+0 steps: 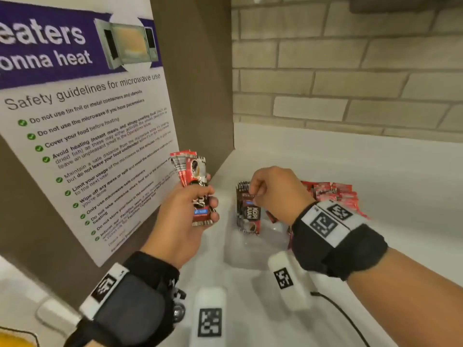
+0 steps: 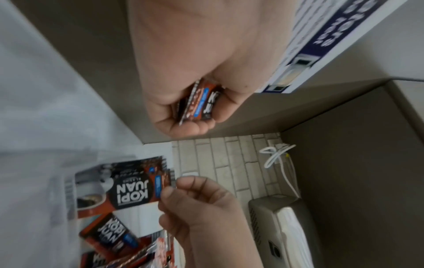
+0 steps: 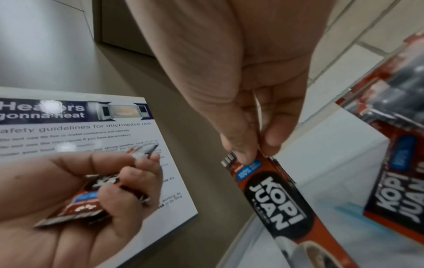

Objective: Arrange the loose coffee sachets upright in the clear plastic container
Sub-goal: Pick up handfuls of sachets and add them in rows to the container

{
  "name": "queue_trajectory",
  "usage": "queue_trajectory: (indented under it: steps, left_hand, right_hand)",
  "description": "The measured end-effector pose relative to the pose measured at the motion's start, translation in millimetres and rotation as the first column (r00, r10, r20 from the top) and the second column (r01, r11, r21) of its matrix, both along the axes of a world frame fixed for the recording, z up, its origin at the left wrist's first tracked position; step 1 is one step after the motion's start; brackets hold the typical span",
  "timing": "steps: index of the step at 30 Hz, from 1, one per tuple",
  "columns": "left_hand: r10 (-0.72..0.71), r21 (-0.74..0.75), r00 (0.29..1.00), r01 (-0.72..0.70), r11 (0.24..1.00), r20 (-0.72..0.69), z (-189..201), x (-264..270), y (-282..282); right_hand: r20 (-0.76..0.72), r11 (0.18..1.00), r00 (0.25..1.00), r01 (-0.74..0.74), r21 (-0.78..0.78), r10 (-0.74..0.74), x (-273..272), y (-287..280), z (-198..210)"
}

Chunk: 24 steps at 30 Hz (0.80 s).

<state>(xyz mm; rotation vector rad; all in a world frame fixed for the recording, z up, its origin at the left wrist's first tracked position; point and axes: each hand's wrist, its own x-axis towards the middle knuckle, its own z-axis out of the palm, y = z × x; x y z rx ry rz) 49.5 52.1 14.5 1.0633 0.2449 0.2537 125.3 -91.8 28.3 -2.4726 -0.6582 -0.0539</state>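
Sachets [image 1: 248, 209]: right hand [image 1: 276, 194] pinches top edges, should lower them vertically into container [image 1: 234, 256]; left hand [image 1: 184, 216] grips spare bundle [image 1: 194, 181].

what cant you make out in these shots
- Clear container: head view, transparent and blurred; its rim is hard to trace.
- Sachets in the left hand: fingers cover them; count unknown.
- Red sachet pile: right hand and wristband hide part.
- Poster small print: blurred.

A microwave safety poster [image 1: 82, 126] hangs on the brown side panel [image 1: 198, 78], beside a pale brick-tiled wall [image 1: 350, 66].
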Motion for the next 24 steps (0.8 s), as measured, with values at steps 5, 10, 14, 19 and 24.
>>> queue_trajectory:
  steps: [5,10,14,19,24]
  left_hand:
    - [0.003,0.067,0.999,0.0,0.998,-0.049,-18.8,17.2,-5.7]
    - [0.003,0.174,0.999,0.006,0.985,-0.05,-29.6,23.4,-2.4]
    - [0.001,0.335,0.999,0.016,0.942,-0.05,-37.2,26.0,-2.2]
    - [0.006,0.448,0.999,0.018,0.894,-0.052,-44.4,32.7,-4.3]
    - [-0.027,0.455,0.997,0.057,0.889,-0.073,-51.3,33.4,-4.8]
  right_hand:
    - [-0.03,1.0,0.999,0.015,0.012,-0.015,0.8,5.0,-11.9]
    - [-0.138,0.998,0.99,-0.02,0.06,0.028,3.2,2.6,-14.5]
    - [-0.175,0.997,0.985,0.019,0.078,-0.005,3.1,3.8,-19.5]
    - [-0.181,0.984,0.979,0.122,0.127,-0.098,3.1,4.8,-26.5]
    - [-0.195,0.978,0.973,0.151,0.144,-0.121,5.0,4.4,-31.9]
